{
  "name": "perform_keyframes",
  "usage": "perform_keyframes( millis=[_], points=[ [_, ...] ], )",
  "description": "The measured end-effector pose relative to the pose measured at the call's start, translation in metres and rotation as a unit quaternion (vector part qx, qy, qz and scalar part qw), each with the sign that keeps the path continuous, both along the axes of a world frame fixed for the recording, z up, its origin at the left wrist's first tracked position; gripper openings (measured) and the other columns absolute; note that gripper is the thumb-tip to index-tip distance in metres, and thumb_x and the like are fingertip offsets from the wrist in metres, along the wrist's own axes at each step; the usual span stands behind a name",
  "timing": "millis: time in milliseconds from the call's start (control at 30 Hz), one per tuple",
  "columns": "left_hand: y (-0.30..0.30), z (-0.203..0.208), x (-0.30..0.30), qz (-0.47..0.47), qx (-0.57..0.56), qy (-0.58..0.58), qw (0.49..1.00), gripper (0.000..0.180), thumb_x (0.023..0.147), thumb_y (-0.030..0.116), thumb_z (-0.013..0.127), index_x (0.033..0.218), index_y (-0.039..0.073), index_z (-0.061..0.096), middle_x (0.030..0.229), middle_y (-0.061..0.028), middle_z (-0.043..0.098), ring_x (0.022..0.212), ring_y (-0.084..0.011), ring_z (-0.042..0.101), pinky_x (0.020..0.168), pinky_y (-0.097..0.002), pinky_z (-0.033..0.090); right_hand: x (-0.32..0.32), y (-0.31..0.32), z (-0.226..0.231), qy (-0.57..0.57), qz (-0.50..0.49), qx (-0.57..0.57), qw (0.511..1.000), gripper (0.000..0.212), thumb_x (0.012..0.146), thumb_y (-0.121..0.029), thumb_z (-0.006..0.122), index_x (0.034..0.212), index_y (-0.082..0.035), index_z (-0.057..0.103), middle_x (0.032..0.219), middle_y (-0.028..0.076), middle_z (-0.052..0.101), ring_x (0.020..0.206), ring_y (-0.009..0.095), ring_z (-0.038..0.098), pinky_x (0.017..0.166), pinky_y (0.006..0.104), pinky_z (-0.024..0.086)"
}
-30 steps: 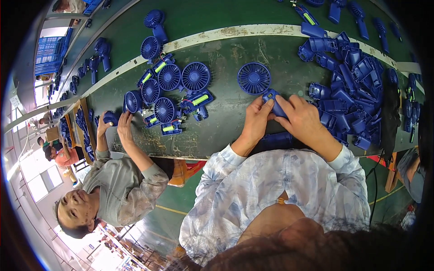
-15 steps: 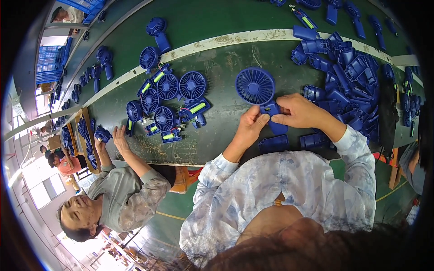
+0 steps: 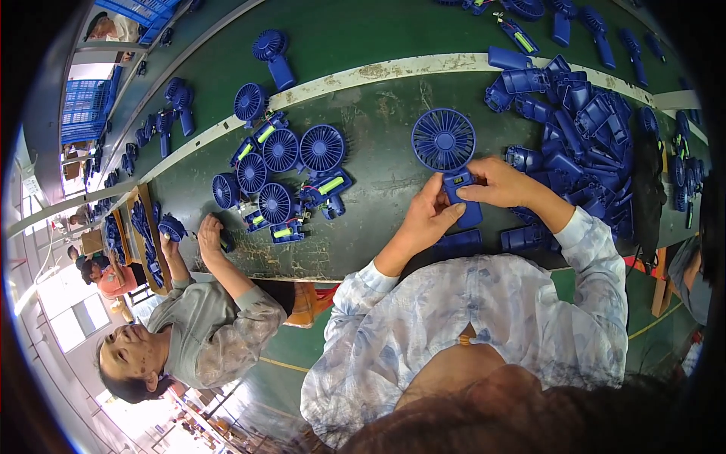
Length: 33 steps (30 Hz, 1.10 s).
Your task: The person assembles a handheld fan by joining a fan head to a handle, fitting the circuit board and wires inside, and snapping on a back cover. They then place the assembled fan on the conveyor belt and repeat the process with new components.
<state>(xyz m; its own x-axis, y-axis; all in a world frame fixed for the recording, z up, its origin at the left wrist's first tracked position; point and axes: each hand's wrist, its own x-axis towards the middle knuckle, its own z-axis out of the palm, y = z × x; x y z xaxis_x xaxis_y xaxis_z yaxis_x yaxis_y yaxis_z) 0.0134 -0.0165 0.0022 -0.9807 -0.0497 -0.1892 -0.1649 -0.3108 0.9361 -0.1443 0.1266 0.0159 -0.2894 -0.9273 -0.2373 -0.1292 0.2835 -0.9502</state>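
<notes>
A blue handheld fan (image 3: 444,141) with a round slatted head is between my two hands, head pointing away from me. My left hand (image 3: 424,218) is closed on the left side of its handle, thumb at the edge. From the right, my right hand (image 3: 499,184) grips the handle's upper part, just below the head. A small dark window shows on the front of the handle. Blue handle shells (image 3: 460,240) lie on the table between the fan and my body, and another shell (image 3: 527,238) is beside them to the right.
A big heap of blue shells (image 3: 578,129) covers the table's right. Left of me sit several fan heads (image 3: 280,149) with green-yellow batteries (image 3: 330,184). A co-worker's hand (image 3: 211,236) is at the table's left edge. A pale strip (image 3: 378,72) borders a green belt (image 3: 393,30) carrying fans.
The fan in my hands has moved slightly right, and more of its handle shows. My left hand has shifted right along with it. The co-worker's hand has lowered to the table.
</notes>
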Motion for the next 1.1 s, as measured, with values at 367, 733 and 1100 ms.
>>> perform_keyframes(
  millis=[367, 733, 1100],
  points=[
    [-0.002, 0.008, -0.013, 0.039, 0.052, 0.021, 0.998, 0.053, 0.091, 0.002, 0.06, 0.139, 0.004, 0.038, 0.112, -0.0028, 0.058, 0.095, -0.0082, 0.056, 0.08, -0.025, 0.049, -0.004, -0.004, 0.003, -0.077, -0.019, 0.011, 0.997, 0.03, 0.085, -0.026, 0.068, 0.099, 0.0, 0.063, 0.081, 0.004, 0.065, 0.074, 0.009, 0.057, 0.066, 0.0278, 0.048],
    [-0.031, -0.019, -0.056, 0.243, 0.106, -0.015, 0.964, 0.04, 0.098, 0.019, 0.053, 0.133, 0.0, 0.046, 0.095, -0.0099, 0.066, 0.08, -0.0164, 0.065, 0.067, -0.0269, 0.053, -0.065, -0.068, 0.033, -0.247, -0.211, -0.014, 0.946, 0.03, 0.091, -0.02, 0.056, 0.112, 0.0, 0.05, 0.101, 0.01, 0.063, 0.082, 0.018, 0.067, 0.065, 0.0282, 0.052],
    [-0.01, -0.04, -0.055, 0.185, -0.183, 0.05, 0.964, 0.025, 0.093, 0.007, 0.058, 0.116, 0.001, 0.059, 0.082, -0.0042, 0.066, 0.076, -0.0115, 0.064, 0.072, -0.0256, 0.052, -0.176, -0.196, -0.032, 0.561, -0.249, 0.098, 0.784, 0.049, 0.086, -0.018, 0.058, 0.131, -0.003, 0.047, 0.109, 0.016, 0.05, 0.104, 0.032, 0.051, 0.08, 0.0422, 0.049]
  ],
)
